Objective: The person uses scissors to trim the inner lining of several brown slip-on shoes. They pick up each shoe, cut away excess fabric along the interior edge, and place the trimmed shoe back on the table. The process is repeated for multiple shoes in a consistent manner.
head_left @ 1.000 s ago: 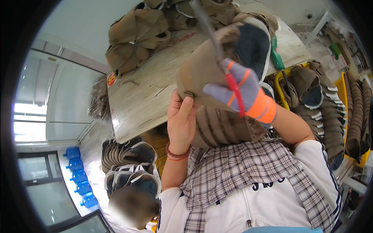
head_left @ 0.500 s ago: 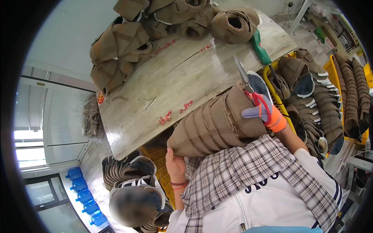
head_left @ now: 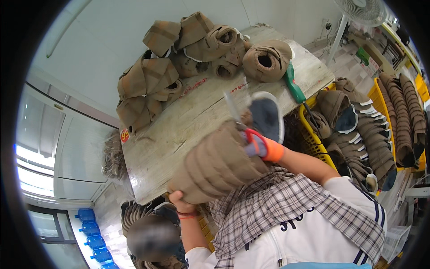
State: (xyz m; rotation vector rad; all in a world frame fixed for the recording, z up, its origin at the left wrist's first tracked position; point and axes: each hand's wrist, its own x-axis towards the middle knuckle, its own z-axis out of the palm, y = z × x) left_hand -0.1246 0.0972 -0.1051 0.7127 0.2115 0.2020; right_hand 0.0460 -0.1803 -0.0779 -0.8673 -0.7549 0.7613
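A row of nested brown fabric shoe uppers (head_left: 215,163) lies across my front, tilted and blurred by motion. My left hand (head_left: 182,203), with a red band at the wrist, is closed around the lower left end of the row. At the other end is my right hand (head_left: 271,150), in a grey and orange glove, gripping red-handled scissors (head_left: 256,133). The scissor blades point up and away, smeared by motion. The gloved fingers also meet the end upper. Just beyond them, a dark insole with a white rim (head_left: 267,115) shows at that end of the row.
On the worn wooden table (head_left: 165,152) stands a pile of brown uppers (head_left: 148,76) at the far side, with a rounded one (head_left: 267,60) nearby. A green-handled tool (head_left: 294,85) sits at the right edge. Yellow baskets (head_left: 309,130) of stacked uppers stand right.
Both hands and the row of uppers have moved left and in over the table edge. The row is tilted more steeply. The view has shifted, so the table pile sits lower.
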